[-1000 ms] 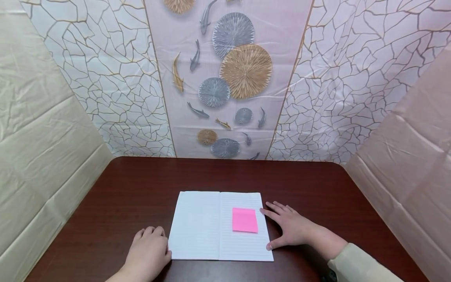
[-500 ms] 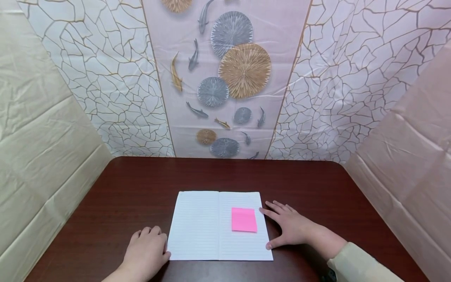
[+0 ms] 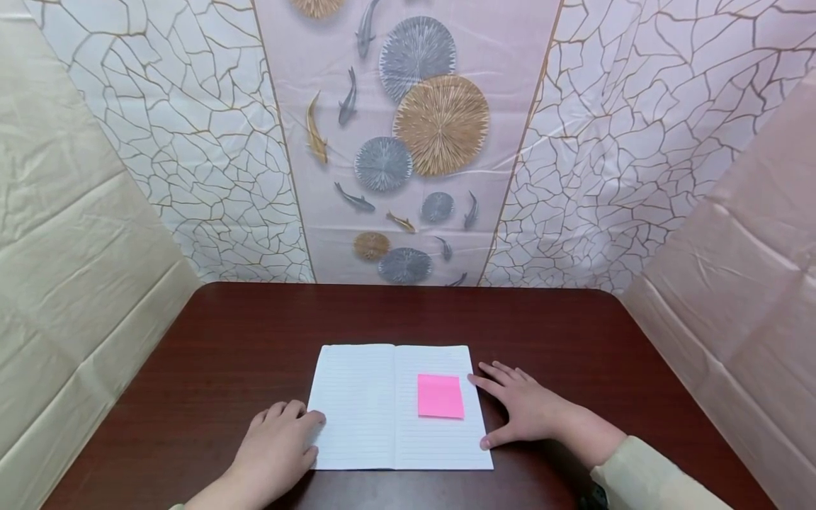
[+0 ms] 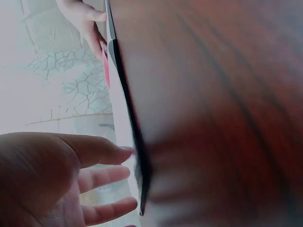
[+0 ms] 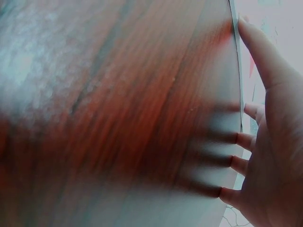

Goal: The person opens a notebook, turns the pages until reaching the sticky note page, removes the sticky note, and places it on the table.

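An open notebook with ruled white pages lies flat on the dark wooden table. On its right page sits a pink sticky note. My left hand is at the notebook's lower left, with the index finger and thumb over the edge of the left page. In the left wrist view, the thumb and extended fingers touch the notebook's edge. My right hand rests with spread fingers along the right edge, its thumb and index fingertip on the right page. Neither hand grips anything.
The brown table reaches back to a patterned cloth wall. Beige cloth panels rise at the left and right sides. A pale sleeve covers my right forearm.
My left hand has moved slightly right, so its index finger now lies over the left page. My right hand stays in place. The view shifts a little.
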The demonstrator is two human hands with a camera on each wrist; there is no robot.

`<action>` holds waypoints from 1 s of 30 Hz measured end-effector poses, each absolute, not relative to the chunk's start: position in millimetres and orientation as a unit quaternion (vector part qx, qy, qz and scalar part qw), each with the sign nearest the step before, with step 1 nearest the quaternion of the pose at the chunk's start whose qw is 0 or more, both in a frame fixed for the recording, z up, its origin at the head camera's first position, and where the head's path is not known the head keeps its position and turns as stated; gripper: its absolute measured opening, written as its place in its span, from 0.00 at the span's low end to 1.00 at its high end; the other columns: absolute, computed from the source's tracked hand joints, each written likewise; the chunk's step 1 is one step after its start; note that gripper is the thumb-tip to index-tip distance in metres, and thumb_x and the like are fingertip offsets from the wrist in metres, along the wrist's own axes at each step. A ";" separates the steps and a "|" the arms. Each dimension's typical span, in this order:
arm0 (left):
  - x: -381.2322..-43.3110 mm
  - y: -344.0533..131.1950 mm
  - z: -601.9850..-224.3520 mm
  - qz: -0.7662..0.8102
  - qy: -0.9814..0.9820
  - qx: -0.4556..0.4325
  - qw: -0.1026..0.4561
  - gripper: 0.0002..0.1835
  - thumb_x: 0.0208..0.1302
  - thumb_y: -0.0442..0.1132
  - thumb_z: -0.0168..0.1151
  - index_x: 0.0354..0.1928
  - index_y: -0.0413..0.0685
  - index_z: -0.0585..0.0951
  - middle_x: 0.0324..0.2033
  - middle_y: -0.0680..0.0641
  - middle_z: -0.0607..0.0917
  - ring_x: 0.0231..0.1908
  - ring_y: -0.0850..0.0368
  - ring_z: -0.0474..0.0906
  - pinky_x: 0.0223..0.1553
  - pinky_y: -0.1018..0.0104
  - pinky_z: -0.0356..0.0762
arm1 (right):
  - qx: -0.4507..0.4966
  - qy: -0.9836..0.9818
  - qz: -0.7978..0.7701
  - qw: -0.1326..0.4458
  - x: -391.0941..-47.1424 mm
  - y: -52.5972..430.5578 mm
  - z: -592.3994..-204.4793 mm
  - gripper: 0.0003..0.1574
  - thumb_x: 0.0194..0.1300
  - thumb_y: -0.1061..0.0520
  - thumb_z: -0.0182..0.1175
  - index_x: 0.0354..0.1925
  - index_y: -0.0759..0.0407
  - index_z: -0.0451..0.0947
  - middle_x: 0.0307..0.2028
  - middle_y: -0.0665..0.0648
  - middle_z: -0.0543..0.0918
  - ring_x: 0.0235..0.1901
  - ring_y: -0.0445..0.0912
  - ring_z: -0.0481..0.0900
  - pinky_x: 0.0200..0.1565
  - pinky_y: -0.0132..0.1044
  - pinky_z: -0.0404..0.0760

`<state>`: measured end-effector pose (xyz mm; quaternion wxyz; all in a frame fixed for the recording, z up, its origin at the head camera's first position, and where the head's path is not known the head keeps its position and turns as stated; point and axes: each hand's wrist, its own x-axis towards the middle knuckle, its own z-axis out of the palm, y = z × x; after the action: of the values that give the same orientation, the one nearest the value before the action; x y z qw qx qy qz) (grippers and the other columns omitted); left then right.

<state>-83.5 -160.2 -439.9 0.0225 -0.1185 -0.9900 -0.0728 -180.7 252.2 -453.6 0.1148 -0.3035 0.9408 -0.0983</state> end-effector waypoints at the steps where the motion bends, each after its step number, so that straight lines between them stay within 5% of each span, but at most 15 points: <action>1: -85.5 -158.0 -440.4 -0.074 -0.990 -0.121 0.025 0.17 0.53 0.44 0.71 0.47 0.57 0.84 0.43 0.49 0.80 0.50 0.43 0.75 0.53 0.39 0.70 | -0.302 0.941 -0.099 0.116 -180.5 252.2 -453.7 0.71 0.43 0.13 0.60 0.76 0.45 0.57 0.76 0.59 0.55 0.74 0.63 0.49 0.67 0.67 0.52; 13: -120.7 -121.3 -446.0 -0.105 -0.972 -0.201 0.054 0.27 0.57 0.54 0.70 0.56 0.51 0.82 0.57 0.42 0.79 0.61 0.41 0.72 0.59 0.41 0.69 | -0.292 0.943 -0.091 0.129 -181.4 251.8 -456.2 0.71 0.42 0.13 0.59 0.77 0.42 0.55 0.77 0.56 0.53 0.75 0.61 0.48 0.68 0.65 0.51; 22: -140.1 -92.8 -446.3 -0.104 -0.954 -0.278 -0.035 0.41 0.57 0.65 0.66 0.70 0.56 0.72 0.71 0.42 0.67 0.72 0.38 0.57 0.66 0.38 0.59 | -0.296 0.944 -0.086 0.121 -182.4 252.8 -455.4 0.71 0.43 0.13 0.59 0.77 0.43 0.56 0.76 0.57 0.53 0.75 0.62 0.49 0.68 0.66 0.51; 30: -139.9 -81.9 -445.4 -0.085 -0.950 -0.286 -0.090 0.46 0.57 0.71 0.61 0.74 0.60 0.65 0.74 0.41 0.60 0.73 0.37 0.54 0.65 0.34 0.58 | -0.299 0.942 -0.091 0.121 -182.6 252.3 -454.2 0.71 0.43 0.13 0.59 0.77 0.44 0.56 0.76 0.59 0.54 0.74 0.63 0.49 0.67 0.67 0.52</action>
<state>-139.9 -81.9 -445.4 -0.0904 -0.2865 -0.9501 -0.0846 -182.6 252.3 -454.2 0.1210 -0.2988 0.9423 -0.0907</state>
